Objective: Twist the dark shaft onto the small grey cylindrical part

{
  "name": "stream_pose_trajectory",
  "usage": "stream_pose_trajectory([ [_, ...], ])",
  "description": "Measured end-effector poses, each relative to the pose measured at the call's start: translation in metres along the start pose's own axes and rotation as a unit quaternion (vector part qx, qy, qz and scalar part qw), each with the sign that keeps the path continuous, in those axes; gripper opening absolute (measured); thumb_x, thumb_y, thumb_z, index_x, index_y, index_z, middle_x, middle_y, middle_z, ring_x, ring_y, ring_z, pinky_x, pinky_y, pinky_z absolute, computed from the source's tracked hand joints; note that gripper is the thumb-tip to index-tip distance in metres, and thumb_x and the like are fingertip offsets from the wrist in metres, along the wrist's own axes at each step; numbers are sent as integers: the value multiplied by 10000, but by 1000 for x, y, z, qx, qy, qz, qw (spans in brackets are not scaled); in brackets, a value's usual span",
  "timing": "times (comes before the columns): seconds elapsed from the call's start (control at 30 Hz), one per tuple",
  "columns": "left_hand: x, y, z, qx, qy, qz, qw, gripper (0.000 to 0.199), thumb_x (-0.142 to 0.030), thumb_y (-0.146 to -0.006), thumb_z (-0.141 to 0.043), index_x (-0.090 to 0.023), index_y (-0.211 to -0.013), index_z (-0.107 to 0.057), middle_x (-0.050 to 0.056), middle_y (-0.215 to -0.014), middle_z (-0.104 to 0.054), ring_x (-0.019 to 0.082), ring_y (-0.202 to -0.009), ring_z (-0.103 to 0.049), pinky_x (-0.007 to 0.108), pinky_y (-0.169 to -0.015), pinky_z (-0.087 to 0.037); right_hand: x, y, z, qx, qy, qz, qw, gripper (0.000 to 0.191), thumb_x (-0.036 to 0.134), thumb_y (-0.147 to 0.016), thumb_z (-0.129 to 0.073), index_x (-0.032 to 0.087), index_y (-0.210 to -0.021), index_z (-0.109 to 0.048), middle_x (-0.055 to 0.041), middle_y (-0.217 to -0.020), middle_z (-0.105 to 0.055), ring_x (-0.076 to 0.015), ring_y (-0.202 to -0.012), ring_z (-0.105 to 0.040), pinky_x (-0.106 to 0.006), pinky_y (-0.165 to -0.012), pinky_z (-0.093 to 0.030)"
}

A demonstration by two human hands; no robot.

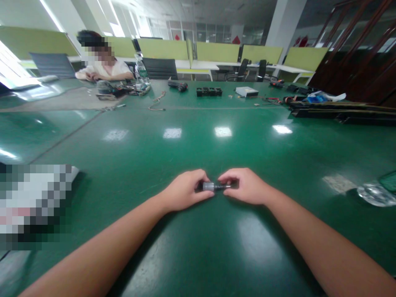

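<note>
gripping a cylindrical object, left fingers and right fingers curl nearly closed.

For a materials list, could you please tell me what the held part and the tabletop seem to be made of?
Held part: grey barrel with a pale sheen, plastic or metal, too small and blurred to settle. Tabletop: glossy green, perhaps coating or plastic sheet, since it mirrors bright lights.

My hand could pass freely over the desk at mid-frame; a pixelated box-like thing blocks the left edge, a clear round object the right, dark panels the upper right.
</note>
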State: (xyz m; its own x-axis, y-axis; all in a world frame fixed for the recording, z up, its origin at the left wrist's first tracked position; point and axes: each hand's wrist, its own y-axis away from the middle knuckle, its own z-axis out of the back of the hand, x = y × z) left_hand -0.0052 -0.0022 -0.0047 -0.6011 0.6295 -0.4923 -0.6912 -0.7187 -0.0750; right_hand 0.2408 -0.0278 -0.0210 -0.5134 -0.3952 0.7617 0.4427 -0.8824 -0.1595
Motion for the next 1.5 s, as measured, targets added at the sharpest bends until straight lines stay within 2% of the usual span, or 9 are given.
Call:
stream_pose_trajectory([
  [0.17, -2, -1, 0, -1, 4, -1, 1000, 266, -450, -856, -665, -201, -946, -637, 10, -866, -663, 169, -748, -598, 264, -642, -403, 6, -3, -4, 6, 61, 52, 997, 215, 148, -775, -728, 183, -987, -742, -42, -914, -720, -164, -828, -634, -284, -762, -487],
  [0.3, -2, -2, -1, -5, 1, -2, 1000, 275, -459, -854, -666, -202, -947, -636, 13, -874, -667, 174, -757, -601, 269, -655, -410, 8, -5, -8, 1, 82, 69, 994, 174, 150, -799, -710, 182, -966, -743, -39, -885, -704, -158, -806, -611, -272, -733, -461],
  [1.5, -2, -1, 0, -2, 3, -5, 1000, 269, -452, -850, -671, -205, -953, -645, 20, -888, -676, 181, -774, -610, 271, -663, -417, 10, -2, -2, 21, 98, 80, 992, 189, 103, -793, -674, 186, -941, -758, -43, -874, -710, -170, -819, -625, -280, -760, -468],
])
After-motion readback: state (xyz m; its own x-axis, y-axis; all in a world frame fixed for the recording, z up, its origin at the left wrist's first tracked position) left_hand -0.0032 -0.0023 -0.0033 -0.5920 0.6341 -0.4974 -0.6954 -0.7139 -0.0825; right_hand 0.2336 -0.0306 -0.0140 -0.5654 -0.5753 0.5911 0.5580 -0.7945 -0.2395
